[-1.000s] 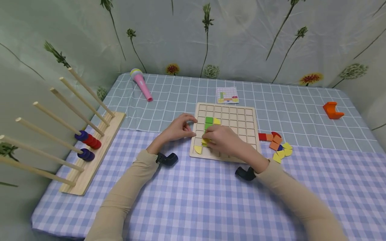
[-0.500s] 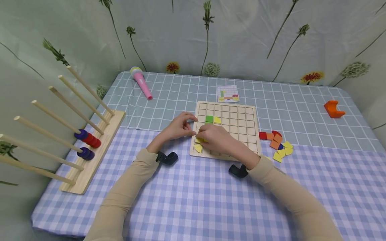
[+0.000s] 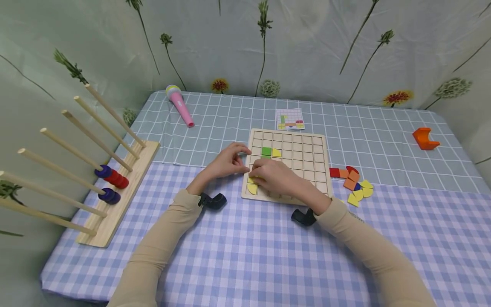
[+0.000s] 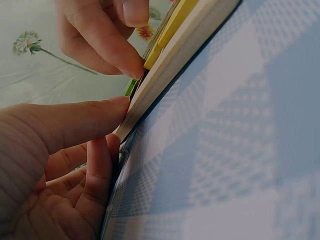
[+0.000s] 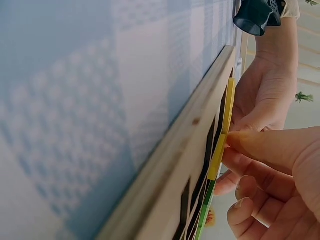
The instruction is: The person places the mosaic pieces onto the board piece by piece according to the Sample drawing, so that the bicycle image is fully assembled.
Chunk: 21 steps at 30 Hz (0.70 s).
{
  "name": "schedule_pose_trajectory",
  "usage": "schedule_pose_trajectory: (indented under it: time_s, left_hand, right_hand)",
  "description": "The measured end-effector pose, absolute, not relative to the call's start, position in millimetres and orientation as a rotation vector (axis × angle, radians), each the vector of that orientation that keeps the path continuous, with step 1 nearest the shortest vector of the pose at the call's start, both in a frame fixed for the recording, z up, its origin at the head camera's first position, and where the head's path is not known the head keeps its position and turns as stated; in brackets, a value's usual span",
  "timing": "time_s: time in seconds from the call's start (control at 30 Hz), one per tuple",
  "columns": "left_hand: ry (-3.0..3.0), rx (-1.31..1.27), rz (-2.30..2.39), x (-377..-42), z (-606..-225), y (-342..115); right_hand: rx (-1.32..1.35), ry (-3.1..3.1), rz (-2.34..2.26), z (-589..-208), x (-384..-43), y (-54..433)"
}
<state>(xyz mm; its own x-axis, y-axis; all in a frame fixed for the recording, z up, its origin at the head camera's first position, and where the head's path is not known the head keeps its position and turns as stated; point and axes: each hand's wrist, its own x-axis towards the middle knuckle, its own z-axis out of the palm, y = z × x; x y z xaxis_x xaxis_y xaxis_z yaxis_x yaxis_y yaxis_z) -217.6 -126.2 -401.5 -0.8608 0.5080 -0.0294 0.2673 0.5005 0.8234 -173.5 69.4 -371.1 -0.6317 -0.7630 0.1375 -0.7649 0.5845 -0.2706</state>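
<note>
- The right hand [image 3: 273, 172] is pinching a yellow piece [image 5: 218, 155], its thumb tip pressing against it; the piece is sitting over the left part of the board, mostly hidden from the head view by the fingers.
- The left hand [image 3: 227, 163] is holding nothing between its fingers; thumb and index finger are standing apart, touching the left edge of the wooden grid board [image 3: 307, 147].
- A yellow quarter-round [image 3: 252, 189] is lying in the board's near left corner cell, just beside the right hand's fingers.
- Beyond that hand, a green square [image 3: 266, 151] is filling a cell, and a yellow corner piece [image 3: 276, 152] is occupying the next cell to its right.
- Just right of the board, a red square [image 3: 334, 172], orange pieces [image 3: 350, 184], a blue piece [image 3: 357, 186] and more yellow pieces [image 3: 367, 192] are lying in a loose cluster.
- Behind the board, a pattern card [image 3: 290, 119] is lying flat.
- Farther out on the table [image 3: 249, 256], a pink toy microphone [image 3: 181, 106] is resting at the far left, an orange block [image 3: 425, 140] is lying at the far right, and a peg rack [image 3: 128, 187] is standing along the left side, carrying blue and red rings [image 3: 116, 179].
</note>
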Motion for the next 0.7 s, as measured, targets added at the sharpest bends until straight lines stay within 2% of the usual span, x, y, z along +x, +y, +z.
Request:
schedule_pose_trajectory:
  time_s: [0.3,0.7]
  left_hand:
    - [2.477,0.676,1.291,-219,-404,-126]
    - [2.490,0.660,1.287,-219,-404,-125]
  right_hand:
    - [1.267,-2.840,0.510,-367,-165,81]
    - [1.050,-2.860,0.516,-365,-138,152]
